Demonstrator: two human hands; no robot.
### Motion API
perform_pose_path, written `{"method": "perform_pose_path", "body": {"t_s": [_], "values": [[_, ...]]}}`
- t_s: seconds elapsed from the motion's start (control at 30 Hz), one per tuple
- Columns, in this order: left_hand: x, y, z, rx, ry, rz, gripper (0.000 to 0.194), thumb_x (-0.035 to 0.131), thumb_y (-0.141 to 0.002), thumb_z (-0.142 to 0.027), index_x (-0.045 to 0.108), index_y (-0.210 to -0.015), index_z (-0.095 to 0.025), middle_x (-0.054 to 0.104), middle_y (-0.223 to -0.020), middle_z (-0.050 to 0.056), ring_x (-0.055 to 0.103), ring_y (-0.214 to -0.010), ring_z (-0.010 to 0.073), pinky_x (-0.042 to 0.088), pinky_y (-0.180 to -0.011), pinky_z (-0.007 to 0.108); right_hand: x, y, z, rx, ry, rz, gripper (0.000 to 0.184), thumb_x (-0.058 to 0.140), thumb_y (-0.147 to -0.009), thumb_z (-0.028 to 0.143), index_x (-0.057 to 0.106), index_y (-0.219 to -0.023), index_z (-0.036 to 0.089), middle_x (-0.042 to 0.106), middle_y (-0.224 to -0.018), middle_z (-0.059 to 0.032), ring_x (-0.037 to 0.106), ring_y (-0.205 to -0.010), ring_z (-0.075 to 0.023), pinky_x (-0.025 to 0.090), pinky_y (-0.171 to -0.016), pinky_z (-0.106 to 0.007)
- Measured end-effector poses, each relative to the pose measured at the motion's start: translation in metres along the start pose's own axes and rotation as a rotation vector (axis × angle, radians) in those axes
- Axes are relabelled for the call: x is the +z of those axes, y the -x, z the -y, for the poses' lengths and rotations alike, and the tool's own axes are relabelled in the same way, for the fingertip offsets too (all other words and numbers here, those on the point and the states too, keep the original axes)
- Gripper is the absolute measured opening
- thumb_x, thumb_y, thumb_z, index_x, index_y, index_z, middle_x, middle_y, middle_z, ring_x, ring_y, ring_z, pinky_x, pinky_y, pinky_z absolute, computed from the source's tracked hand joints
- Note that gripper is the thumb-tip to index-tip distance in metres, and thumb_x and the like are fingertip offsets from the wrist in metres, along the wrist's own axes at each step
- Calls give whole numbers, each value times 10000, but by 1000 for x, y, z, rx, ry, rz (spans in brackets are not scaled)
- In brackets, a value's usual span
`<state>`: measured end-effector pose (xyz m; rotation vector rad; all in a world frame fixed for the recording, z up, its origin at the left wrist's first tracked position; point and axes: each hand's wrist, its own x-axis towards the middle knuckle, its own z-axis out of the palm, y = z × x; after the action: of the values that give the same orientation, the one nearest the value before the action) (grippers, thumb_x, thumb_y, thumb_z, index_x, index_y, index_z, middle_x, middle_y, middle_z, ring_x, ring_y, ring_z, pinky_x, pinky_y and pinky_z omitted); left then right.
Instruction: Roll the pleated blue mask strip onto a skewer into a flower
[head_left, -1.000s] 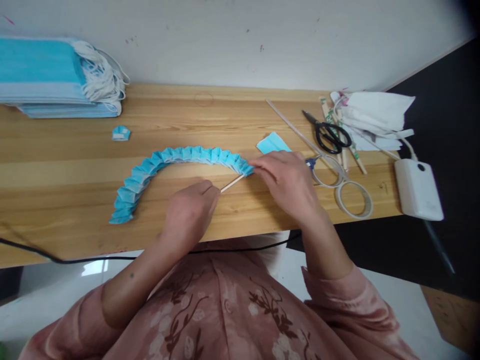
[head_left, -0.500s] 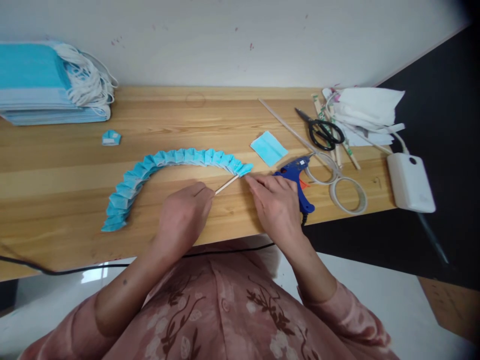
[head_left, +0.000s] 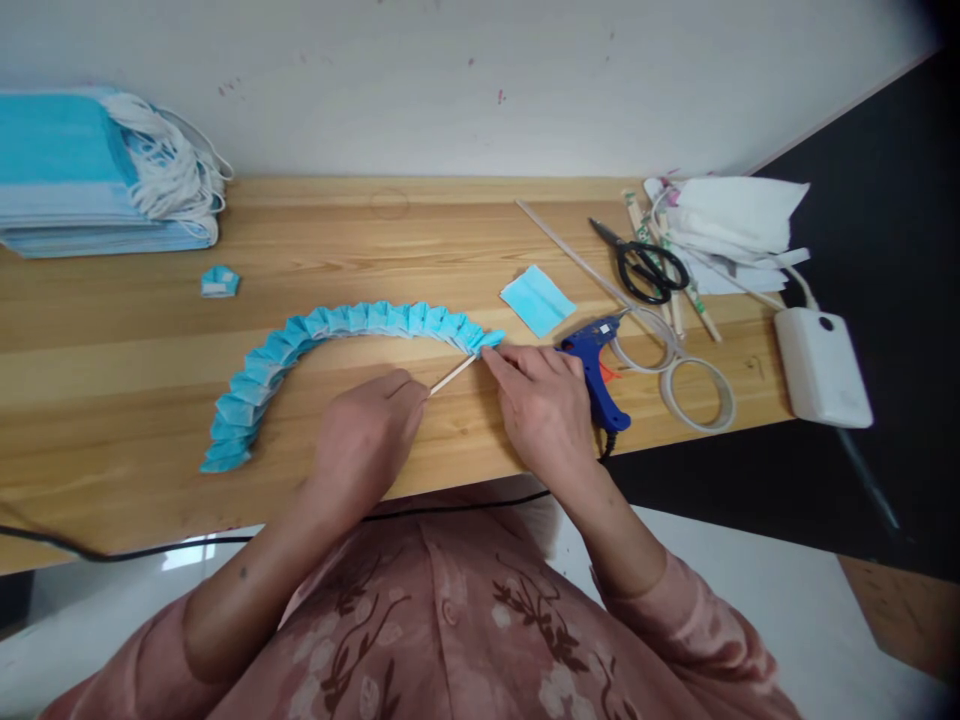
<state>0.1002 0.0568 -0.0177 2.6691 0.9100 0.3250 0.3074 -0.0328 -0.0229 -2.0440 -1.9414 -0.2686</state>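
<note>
A curved chain of folded blue mask pieces (head_left: pixel 330 335) lies on the wooden table (head_left: pixel 112 340). A thin wooden stick (head_left: pixel 452 375) pokes out of its right end. My left hand (head_left: pixel 367 440) pinches the near end of that stick, fingers closed. Beside it my right hand (head_left: pixel 544 405) lies on the table with its fingers stretched out, the fingertips pressing at the chain's right end. A blue glue gun (head_left: pixel 596 365) rests just right of my right hand.
A stack of blue masks (head_left: pixel 97 175) sits at the far left, with a small folded blue piece (head_left: pixel 220 282) near it. A blue square (head_left: pixel 538 299), black scissors (head_left: pixel 645 265), tape rolls (head_left: pixel 694 390), white scraps (head_left: pixel 735 235) and a white box (head_left: pixel 821 365) lie on the right.
My right hand has drawn back from over the glue gun to the chain's right end, uncovering the gun. My left hand kept its pinch on the stick.
</note>
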Motion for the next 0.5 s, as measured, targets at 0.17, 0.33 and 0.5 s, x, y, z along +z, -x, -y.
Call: {"method": "perform_pose_path", "body": {"t_s": [0.17,0.33,0.5], "values": [[0,0,-1,3,-1,-4,343,428,-1083,-235,703,-885,-180,720,-927,78,666,-842,224,444,-710,330,-4,-8,1,-30,30,6,345,516,-987,75,755,-1212,178,784,-1097,-72,597,-957,-244,345,-828,-392],[-4,1,-4,6,-13,8,247,493,-1073,-264,704,-973,-181,733,-972,76,673,-869,235,455,-725,336,-6,-16,1,-35,70,16,302,519,-993,90,775,-1102,207,785,-1070,-60,589,-928,-248,337,-808,-390],[-5,7,-6,3,-20,-44,237,486,-1079,-260,705,-1010,-198,743,-1017,73,671,-875,227,466,-724,335,-7,-21,-1,-63,62,17,277,526,-997,98,775,-1069,197,777,-1041,-58,575,-905,-246,341,-802,-393]]}}
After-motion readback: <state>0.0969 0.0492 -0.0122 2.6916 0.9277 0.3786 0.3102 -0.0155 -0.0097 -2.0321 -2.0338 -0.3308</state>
